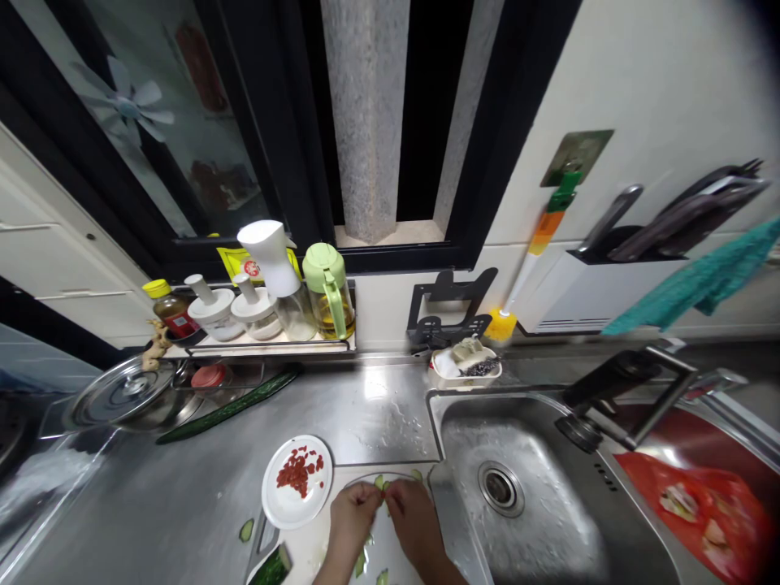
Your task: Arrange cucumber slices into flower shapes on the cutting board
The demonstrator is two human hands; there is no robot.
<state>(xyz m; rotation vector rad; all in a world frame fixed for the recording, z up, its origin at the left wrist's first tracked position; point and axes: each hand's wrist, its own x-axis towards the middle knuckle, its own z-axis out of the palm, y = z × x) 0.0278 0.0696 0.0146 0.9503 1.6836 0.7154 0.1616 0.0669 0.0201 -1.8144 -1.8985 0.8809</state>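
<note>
My left hand (353, 513) and my right hand (413, 512) meet over a white plate (390, 543), both closed in a pinch with fingertips almost touching. A trace of red shows between the fingertips, too small to make out. Just beyond them, at the plate's far edge, is a cucumber slice (379, 482). More slices lie around the plate, partly hidden by my hands. To the left stands a small white dish (269, 497) of red dried goji berries (298, 471). A cut cucumber piece (271, 566) rests on the cutting board (305, 546) at the bottom.
A whole cucumber (225, 413) lies on the steel counter (201, 496), with a stray slice (246, 530) nearer. Behind are an oil jug (329, 292), seasoning jars (256, 313) and a lidded pot (131, 394). The sink (542, 487) with a black faucet (609, 386) is at right.
</note>
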